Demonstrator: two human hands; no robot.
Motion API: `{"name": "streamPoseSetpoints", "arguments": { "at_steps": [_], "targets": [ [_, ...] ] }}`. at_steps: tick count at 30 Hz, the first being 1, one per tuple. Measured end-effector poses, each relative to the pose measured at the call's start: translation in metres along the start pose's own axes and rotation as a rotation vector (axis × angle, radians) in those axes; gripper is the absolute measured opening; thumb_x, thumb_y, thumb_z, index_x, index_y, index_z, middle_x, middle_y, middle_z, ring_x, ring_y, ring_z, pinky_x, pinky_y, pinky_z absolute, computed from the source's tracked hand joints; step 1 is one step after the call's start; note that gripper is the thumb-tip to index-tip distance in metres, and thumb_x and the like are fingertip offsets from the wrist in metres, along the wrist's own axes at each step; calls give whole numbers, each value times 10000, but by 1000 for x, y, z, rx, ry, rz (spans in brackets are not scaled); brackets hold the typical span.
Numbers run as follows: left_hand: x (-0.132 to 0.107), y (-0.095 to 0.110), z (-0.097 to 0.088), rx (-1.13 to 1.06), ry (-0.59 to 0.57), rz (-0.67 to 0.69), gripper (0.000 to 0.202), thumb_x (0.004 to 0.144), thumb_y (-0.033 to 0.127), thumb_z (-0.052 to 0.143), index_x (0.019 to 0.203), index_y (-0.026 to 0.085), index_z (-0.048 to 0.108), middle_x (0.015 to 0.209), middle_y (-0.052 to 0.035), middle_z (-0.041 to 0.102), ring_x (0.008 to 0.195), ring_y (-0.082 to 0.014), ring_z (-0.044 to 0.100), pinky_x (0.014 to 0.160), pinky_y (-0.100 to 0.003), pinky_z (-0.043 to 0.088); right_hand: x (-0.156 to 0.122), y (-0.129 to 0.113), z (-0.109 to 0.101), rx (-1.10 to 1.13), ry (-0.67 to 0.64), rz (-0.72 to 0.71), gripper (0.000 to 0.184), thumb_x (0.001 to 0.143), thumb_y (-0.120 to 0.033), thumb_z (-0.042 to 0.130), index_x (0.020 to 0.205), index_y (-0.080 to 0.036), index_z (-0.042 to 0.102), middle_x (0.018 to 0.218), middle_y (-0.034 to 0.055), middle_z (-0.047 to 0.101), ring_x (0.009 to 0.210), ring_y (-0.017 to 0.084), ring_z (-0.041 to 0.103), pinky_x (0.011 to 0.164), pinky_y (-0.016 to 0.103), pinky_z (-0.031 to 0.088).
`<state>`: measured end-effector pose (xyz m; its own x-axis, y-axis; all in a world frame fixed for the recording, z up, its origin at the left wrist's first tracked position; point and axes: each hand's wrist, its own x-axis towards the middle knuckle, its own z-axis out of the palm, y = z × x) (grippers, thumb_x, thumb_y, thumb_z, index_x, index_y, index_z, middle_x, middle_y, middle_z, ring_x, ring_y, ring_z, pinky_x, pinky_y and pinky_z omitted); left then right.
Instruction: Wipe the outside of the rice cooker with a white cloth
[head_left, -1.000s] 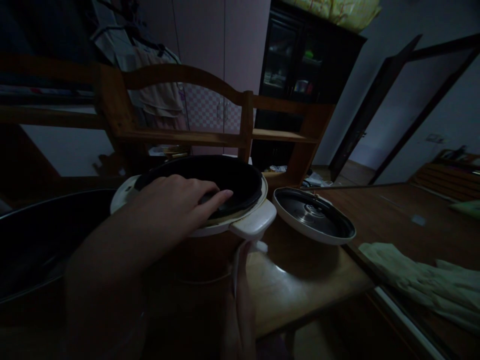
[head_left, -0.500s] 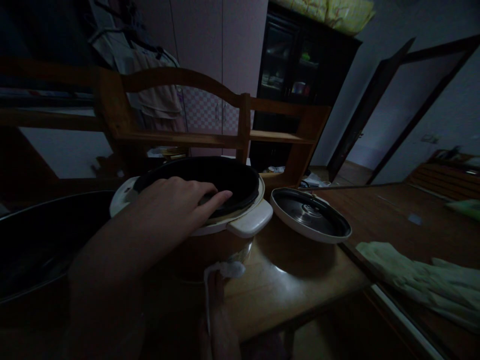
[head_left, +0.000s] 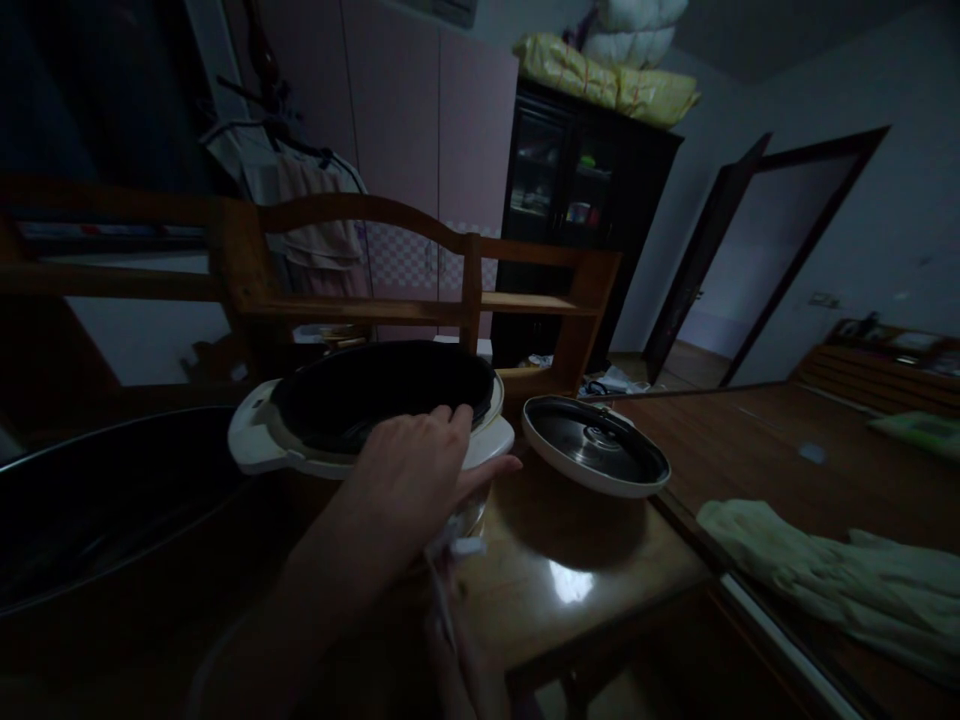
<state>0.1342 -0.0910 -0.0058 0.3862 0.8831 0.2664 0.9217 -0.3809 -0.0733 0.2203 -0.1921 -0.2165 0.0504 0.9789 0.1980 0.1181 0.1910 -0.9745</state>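
Note:
A white electric cooker [head_left: 259,445] with a dark inner pot [head_left: 375,390] stands on the wooden table [head_left: 600,560]. My left hand [head_left: 416,475] grips the cooker's right side. Its fingers curl over the pot's rim and the thumb sticks out under the white handle. My right hand [head_left: 461,650] is low and dim in front of the cooker. It is closed on a white cord [head_left: 442,585] whose plug end [head_left: 461,545] sits near the cooker's base. The cooker's lid [head_left: 596,445] lies upside down on the table, just right of the cooker.
A large dark pan [head_left: 90,500] fills the left foreground. Pale green gloves [head_left: 832,570] lie on a lower wooden surface at the right. A wooden rack [head_left: 465,290] stands behind the cooker, with a dark cabinet [head_left: 585,200] and an open doorway beyond it.
My left hand slid from the pot's near rim to its right side by the handle. My right hand and the cord's plug dropped from the handle to the cooker's base. The view tilted upward.

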Motion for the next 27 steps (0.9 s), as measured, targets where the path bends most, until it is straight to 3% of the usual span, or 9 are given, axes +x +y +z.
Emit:
{"name": "streamPoseSetpoints", "arguments": {
  "at_steps": [4,6,10,13,19,27],
  "targets": [
    [3,-11,-1,50,51,81,708,971,680,228,1172,156,659,895,-128,755,824,-298,744,647,-351,478,23,4,-20,54,138,25,516,1044,-524,410,1508,-308,473,1601,-11,421,1521,213,307,1245,478,259],
    [6,-12,-3,102,71,116,710,985,655,193,1105,161,688,836,-128,748,775,-293,741,601,-336,438,40,-7,-31,104,175,34,540,1050,-521,389,1540,-297,417,1648,-19,316,1545,201,230,1263,482,193],
    [12,-10,-4,166,116,135,745,993,629,151,1028,158,728,796,-134,745,722,-288,733,544,-329,367,71,-36,-40,177,168,-27,557,1057,-498,383,1567,-273,367,1673,-14,248,1563,182,168,1277,461,142],
    [17,-10,-5,138,139,143,813,984,643,96,937,159,748,749,-125,740,717,-296,733,551,-336,360,85,-44,-31,162,189,-66,573,1053,-509,384,1574,-272,347,1676,-11,230,1562,198,176,1273,476,153],
    [22,-10,-7,88,114,133,874,982,640,38,816,159,748,738,-142,743,723,-323,735,552,-345,361,91,-33,-2,98,298,-111,564,1052,-486,398,1580,-298,334,1637,-1,340,1523,240,288,1232,461,318],
    [19,-14,-6,49,104,133,890,968,671,53,824,168,773,749,-133,751,729,-321,731,570,-357,383,81,-24,7,-3,297,-131,587,1055,-482,365,1608,-348,223,1662,-80,222,1557,219,147,1246,439,311]
  ]
}}
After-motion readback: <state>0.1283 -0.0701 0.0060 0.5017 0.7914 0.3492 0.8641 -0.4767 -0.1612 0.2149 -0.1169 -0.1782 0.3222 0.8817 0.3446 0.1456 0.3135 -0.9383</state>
